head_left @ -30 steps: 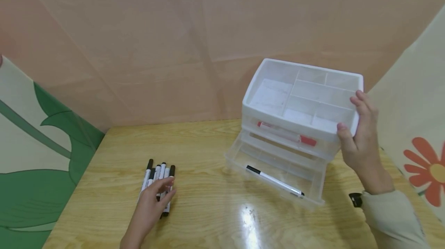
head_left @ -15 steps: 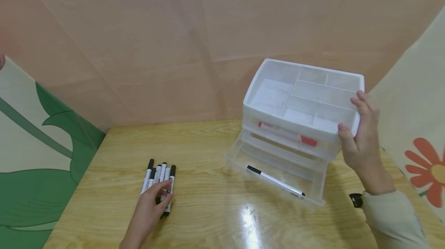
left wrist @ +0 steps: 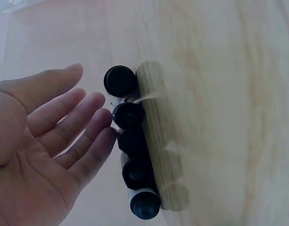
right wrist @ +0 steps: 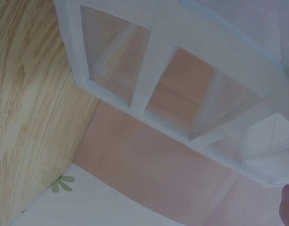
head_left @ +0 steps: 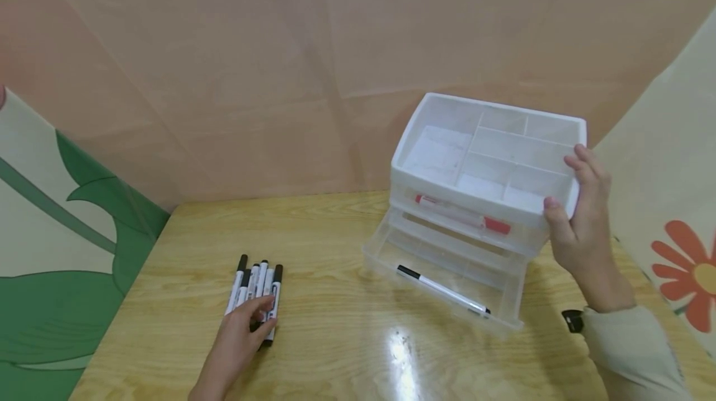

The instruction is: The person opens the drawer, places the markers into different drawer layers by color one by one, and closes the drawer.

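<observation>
White translucent plastic drawer organizer (head_left: 467, 194) sits at the right of the light wood-grain table (head_left: 330, 314), and your right hand (head_left: 584, 227) grips its right end: thumb over the front corner of the rim, fingers bent over the side edge.

Your left hand (head_left: 239, 329) is over the row of slim white markers with black ends (head_left: 263, 280), lying side by side at the left of the table, well apart from the organizer. Left fingers are extended and loose, thumb spread away from them, nothing pinched. Left wrist view puts the fingertips right at the markers; can't tell if they touch. That view shows five dark round ends in a line.

Clear lower drawer (head_left: 425, 258) is pulled out toward you. One white marker with a black cap (head_left: 444, 290) lies slantwise along its front. Through the upper drawer's front you can see a pale marker with red ends (head_left: 455, 212).

Pinkish-brown cloth backdrop (head_left: 252, 90) behind the table, red flower print (head_left: 703, 280) on the right.
</observation>
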Demonstrator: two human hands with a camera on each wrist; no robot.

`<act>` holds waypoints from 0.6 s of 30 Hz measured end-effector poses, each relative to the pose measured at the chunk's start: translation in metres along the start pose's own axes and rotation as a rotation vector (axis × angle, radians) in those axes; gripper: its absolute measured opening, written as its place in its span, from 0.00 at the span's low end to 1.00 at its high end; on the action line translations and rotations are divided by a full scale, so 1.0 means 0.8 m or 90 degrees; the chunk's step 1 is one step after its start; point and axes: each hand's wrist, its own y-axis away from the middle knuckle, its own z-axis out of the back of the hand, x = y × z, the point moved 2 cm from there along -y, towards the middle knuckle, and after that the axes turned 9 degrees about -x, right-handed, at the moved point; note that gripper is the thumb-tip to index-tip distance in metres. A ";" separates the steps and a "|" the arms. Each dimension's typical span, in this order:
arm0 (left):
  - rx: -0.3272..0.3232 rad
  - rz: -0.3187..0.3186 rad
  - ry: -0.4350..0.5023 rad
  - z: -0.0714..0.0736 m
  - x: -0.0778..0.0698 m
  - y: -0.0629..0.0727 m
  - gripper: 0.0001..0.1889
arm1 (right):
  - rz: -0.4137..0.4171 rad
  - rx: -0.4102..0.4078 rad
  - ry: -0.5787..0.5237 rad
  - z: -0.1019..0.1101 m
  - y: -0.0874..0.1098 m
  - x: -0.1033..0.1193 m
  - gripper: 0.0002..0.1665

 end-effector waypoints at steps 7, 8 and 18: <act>0.020 -0.019 -0.026 0.004 0.001 -0.001 0.20 | 0.000 0.004 0.003 0.000 0.000 -0.001 0.40; 0.020 -0.026 -0.029 0.004 0.001 -0.001 0.20 | 0.000 0.004 0.004 0.000 0.000 -0.001 0.40; 0.021 -0.075 -0.048 0.000 0.004 -0.002 0.22 | 0.005 -0.009 -0.008 -0.003 -0.002 0.006 0.41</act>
